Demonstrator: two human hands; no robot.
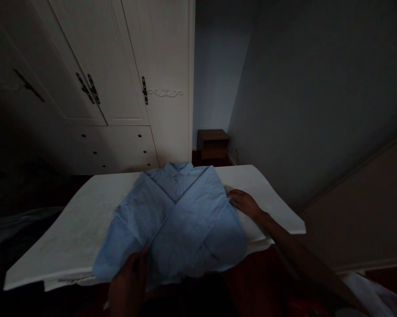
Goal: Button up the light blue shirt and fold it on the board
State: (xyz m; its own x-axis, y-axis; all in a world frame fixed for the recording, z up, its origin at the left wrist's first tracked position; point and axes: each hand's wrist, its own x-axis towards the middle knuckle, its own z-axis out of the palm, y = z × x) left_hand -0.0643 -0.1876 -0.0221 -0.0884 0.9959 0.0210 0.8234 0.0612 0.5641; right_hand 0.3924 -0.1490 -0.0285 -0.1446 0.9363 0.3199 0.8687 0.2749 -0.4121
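Note:
A light blue button-up shirt [185, 215] lies on a white-covered table [79, 211], its collar pointing away from me. Both sleeves are folded inward across the front, and the hem hangs close to the near edge. My right hand [246, 204] is at the shirt's right side, with thumb and fingers pinched on the folded sleeve edge. At the lower left, my left hand [132, 268] is closed on the end of the other sleeve, near the hem. Its fingertips are dark and partly hidden.
A white wardrobe [167, 53] with dark handles and drawers stands behind the table. A small brown nightstand [213, 136] is in the far corner by the grey wall [317, 88]. Dark cloth [23, 224] lies at the left, and pale fabric [373, 295] at the lower right.

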